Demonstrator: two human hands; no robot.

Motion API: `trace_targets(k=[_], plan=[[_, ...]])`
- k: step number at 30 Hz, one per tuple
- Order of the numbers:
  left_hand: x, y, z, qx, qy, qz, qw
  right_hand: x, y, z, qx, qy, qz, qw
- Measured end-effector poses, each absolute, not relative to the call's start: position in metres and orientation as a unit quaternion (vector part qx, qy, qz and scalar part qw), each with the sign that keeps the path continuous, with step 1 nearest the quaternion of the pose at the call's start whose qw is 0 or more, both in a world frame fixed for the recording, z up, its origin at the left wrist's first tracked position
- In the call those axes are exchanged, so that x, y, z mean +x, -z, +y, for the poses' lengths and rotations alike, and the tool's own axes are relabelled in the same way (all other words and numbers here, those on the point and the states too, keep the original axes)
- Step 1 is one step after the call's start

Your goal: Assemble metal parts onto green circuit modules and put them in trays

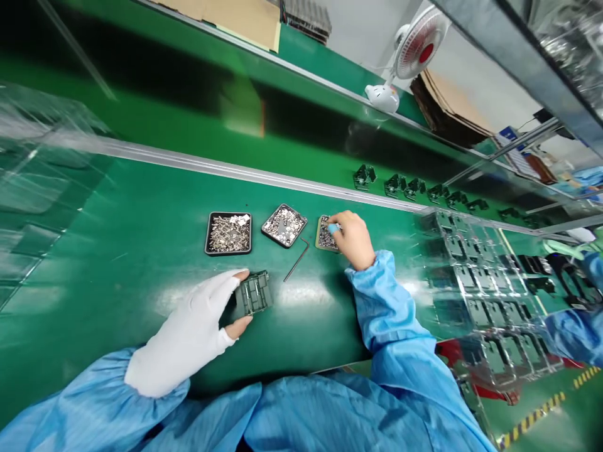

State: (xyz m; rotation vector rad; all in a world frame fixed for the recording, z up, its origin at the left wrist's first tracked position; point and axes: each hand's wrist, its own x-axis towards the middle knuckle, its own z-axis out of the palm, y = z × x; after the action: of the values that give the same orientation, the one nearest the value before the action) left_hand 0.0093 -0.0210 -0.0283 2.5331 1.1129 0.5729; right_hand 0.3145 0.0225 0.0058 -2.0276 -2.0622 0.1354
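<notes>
My left hand [193, 326], in a white glove with bare fingertips, grips a dark green box-shaped part [255, 294] between thumb and fingers, just above the green table [141, 251]. My right hand [354, 236] is bare apart from a blue cover on one finger. Its fingertips are drawn together in the rightmost small tray [326, 241] of tiny metal pieces; what they pinch, if anything, is hidden. A second tray [283, 225] of small metal pieces and a black tray [228, 252] of longer metal pieces lie to its left. Between the hands rests a hex key [296, 260].
At the right stands a clear compartment tray [480, 282] with several green parts. Similar parts [365, 177] line the back ledge. A small white fan [419, 47] sits on the shelf above. Clear plastic [38, 169] covers the left side. Another person's blue sleeve [572, 333] reaches in at right.
</notes>
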Motion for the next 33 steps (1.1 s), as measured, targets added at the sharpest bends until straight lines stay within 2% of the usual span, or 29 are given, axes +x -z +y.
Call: trace_targets(k=[3,9,14,18,20,24,29,31,33], plan=[[0.009,0.029,-0.021,0.886,-0.202,0.386,0.161,0.343,0.000,0.040,-0.771,-0.050,-0.632,0.060],[0.007,0.031,-0.022,0.881,-0.182,0.394,0.190,0.347,0.006,0.038,-0.757,-0.095,-0.640,0.090],[-0.002,0.014,-0.015,0.840,-0.228,0.435,0.230,0.346,-0.003,0.035,-0.725,-0.144,-0.652,0.169],[0.000,-0.010,-0.008,0.809,-0.268,0.464,0.242,0.320,-0.014,0.026,-0.623,-0.271,-0.654,0.333],[0.007,-0.019,-0.006,0.808,-0.275,0.458,0.247,0.297,-0.021,0.018,-0.565,-0.319,-0.660,0.378],[0.023,-0.025,-0.002,0.824,-0.301,0.422,0.230,0.249,-0.031,0.001,-0.451,-0.431,-0.688,0.371],[0.031,-0.019,0.003,0.870,-0.318,0.351,0.139,0.214,-0.026,-0.005,-0.350,-0.613,-0.615,0.351],[0.030,-0.018,0.002,0.866,-0.304,0.381,0.115,0.211,-0.024,-0.007,-0.360,-0.602,-0.620,0.352],[0.028,-0.018,-0.001,0.853,-0.287,0.420,0.117,0.212,-0.023,-0.009,-0.382,-0.526,-0.676,0.346]])
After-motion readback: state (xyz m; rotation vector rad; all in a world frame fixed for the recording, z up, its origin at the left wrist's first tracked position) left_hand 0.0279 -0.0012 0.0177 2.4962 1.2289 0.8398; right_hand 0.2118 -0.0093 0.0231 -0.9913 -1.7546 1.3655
